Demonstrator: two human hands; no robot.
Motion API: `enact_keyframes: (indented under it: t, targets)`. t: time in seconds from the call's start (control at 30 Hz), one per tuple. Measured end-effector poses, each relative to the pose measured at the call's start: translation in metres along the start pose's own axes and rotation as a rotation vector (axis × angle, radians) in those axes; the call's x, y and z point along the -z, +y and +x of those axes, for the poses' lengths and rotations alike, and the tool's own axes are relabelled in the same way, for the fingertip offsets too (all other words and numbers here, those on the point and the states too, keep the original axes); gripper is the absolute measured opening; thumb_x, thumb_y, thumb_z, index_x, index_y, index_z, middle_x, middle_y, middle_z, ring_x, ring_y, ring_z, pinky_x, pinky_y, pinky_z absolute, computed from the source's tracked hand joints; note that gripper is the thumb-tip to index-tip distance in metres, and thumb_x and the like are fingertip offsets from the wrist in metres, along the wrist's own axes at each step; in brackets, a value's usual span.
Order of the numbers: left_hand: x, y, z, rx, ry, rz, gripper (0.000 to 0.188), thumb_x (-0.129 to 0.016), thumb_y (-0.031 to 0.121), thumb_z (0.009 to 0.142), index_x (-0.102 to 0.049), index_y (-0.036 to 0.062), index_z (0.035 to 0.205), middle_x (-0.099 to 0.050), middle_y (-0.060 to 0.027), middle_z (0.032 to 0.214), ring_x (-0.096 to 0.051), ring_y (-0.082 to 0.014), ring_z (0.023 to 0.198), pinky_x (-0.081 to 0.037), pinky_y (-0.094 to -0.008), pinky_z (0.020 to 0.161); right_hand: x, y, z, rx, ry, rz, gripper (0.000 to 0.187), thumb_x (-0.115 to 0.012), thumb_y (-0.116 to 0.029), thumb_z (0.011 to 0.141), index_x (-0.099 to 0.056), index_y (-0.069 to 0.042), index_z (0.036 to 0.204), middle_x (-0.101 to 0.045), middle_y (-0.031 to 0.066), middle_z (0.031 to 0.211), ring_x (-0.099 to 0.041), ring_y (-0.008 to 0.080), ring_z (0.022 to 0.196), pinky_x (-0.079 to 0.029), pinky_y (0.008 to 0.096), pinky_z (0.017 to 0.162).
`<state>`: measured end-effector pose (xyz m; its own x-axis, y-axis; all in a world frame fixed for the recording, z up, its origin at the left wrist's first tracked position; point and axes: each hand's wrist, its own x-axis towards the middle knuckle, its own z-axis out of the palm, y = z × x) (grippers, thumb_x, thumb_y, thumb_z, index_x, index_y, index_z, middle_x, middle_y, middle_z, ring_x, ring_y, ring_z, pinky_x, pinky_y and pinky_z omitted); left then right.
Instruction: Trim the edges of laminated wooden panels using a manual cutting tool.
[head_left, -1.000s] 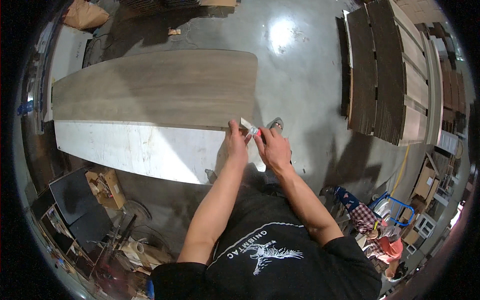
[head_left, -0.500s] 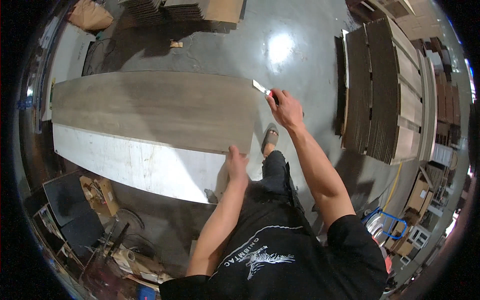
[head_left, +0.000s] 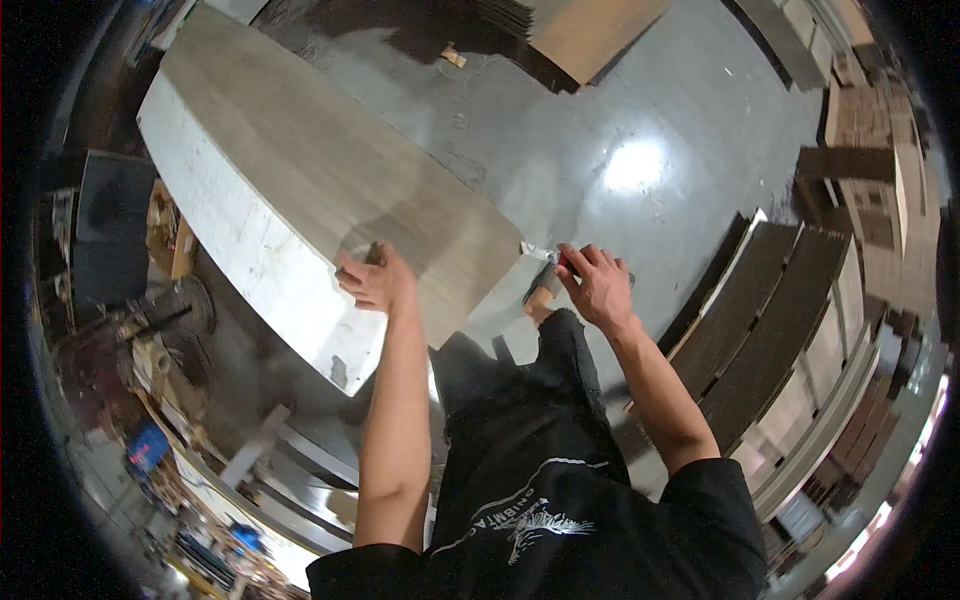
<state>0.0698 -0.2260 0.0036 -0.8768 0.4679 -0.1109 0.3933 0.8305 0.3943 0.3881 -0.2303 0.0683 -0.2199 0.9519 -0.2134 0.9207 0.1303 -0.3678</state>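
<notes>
A long grey-brown board [head_left: 330, 160] lies on top of a white table [head_left: 240, 215], whose stained near strip shows along the board's near side. My right hand [head_left: 603, 288] is closed round the red and dark handle of a putty knife [head_left: 538, 251]. The knife's pale flat blade points left, at the board's far right corner. My left hand [head_left: 377, 278] is over the board's near edge, fingers loosely bent and apart, holding nothing. From this angle I cannot tell whether it touches the board.
Stacked dark boards [head_left: 765, 320] stand on the right, and another stack [head_left: 590, 40] is at the far side. A small tan scrap [head_left: 454, 56] lies on the grey floor [head_left: 560, 150]. A dark panel [head_left: 115, 215] and clutter stand at the left.
My view has turned, so the board now runs diagonally from upper left. My left hand has come off the board's near right corner and moved left along its near edge. The knife stays in my right hand.
</notes>
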Motion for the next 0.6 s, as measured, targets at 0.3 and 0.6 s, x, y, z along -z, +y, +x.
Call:
enact_keyframes:
  t: [0.3,0.6]
  targets:
    - [-0.022,0.022,-0.039,-0.093,0.233,0.205,0.064,-0.049,0.042,0.104,-0.032,0.0116,0.158,-0.028,-0.0347,0.158,-0.034,-0.0506,0.144,-0.028,-0.0604,0.118,0.013,-0.013,0.099,0.304,-0.075,-0.081,0.035,-0.058,-0.044,0.101,-0.067,-0.022,0.126,-0.067,0.0057,0.104,-0.067,0.0277,0.098,-0.050,0.0473,0.085]
    - [-0.004,0.026,-0.034,-0.111,0.233,0.160,0.066,-0.048,0.036,0.104,-0.029,0.0078,0.161,-0.022,-0.0402,0.159,-0.025,-0.0560,0.146,-0.021,-0.0610,0.122,-0.006,-0.092,0.222,0.504,-0.051,-0.140,0.038,-0.056,-0.045,0.101,-0.066,-0.023,0.129,-0.070,0.0061,0.107,-0.069,0.0318,0.101,-0.050,0.0490,0.088]
